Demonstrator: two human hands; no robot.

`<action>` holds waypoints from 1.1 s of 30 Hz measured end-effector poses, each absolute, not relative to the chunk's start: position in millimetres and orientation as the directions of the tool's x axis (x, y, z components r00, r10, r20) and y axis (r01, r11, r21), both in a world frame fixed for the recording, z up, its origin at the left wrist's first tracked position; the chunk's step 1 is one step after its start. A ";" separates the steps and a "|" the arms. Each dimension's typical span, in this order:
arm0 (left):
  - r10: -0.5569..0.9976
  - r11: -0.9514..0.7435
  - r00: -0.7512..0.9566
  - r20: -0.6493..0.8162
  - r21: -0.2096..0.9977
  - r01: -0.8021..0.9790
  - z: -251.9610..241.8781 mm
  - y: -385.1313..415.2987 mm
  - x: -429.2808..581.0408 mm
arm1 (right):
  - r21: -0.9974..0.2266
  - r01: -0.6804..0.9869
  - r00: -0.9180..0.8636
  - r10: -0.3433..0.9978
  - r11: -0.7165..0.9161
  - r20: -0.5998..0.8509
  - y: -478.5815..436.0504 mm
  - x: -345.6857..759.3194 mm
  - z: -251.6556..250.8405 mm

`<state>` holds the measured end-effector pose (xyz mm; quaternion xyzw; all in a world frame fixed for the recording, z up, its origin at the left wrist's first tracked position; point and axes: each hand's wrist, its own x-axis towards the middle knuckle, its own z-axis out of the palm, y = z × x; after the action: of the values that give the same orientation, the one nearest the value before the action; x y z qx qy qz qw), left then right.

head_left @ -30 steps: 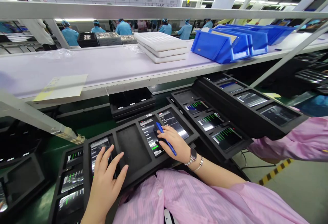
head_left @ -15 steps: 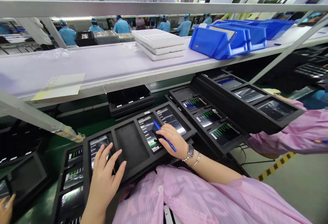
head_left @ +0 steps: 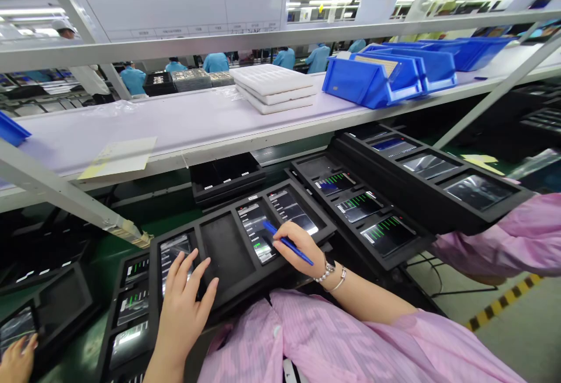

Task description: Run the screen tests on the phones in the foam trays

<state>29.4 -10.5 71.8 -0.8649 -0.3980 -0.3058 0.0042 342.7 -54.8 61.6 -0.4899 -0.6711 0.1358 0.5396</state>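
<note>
A black tray [head_left: 256,285] with four pockets lies before me, holding lit phones in three of them. My left hand [head_left: 186,301] has its fingers spread over the leftmost phone [head_left: 173,247]; whether they touch the screen I cannot tell. Beside it is a bare pocket [head_left: 225,245]. My right hand [head_left: 302,245] is closed around a blue pen [head_left: 296,250], its tip over the screen of the third-pocket phone [head_left: 253,225]. This screen shows lines of text and a small green mark. Another phone [head_left: 291,210] lies in the rightmost pocket.
Trays of phones stand right [head_left: 388,232] and left [head_left: 131,345]. A co-worker's hand [head_left: 20,359] is at lower left, a co-worker's pink sleeve [head_left: 495,242] at right. The shelf [head_left: 175,120] ahead carries white foam sheets [head_left: 274,82] and blue bins [head_left: 372,82].
The pen tip has moved slightly down the third-pocket phone's screen, and the green patch there is smaller. My left hand stays over the leftmost phone. The whole view has shifted a little.
</note>
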 end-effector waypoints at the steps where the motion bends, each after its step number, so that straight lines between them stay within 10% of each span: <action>1: 0.680 -0.695 0.504 0.533 0.248 0.675 72.8 -12.5 33.1 | -0.782 0.438 0.070 0.850 0.443 0.521 -57.9 339.3 64.7; 13: 0.450 -0.873 0.810 0.377 0.376 0.311 87.1 -27.1 86.8 | -0.956 -0.281 -0.363 0.931 -0.087 0.022 -79.0 305.6 67.8; 33: 0.375 -0.921 0.810 0.451 0.277 0.272 77.4 -17.9 88.4 | -0.942 -0.307 -0.359 0.933 -0.132 -0.013 -74.1 306.2 61.7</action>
<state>88.4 -17.9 77.4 -0.9460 -0.1711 -0.2567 -0.1001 306.2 -74.1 61.7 -0.3309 -0.4727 0.6755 0.4591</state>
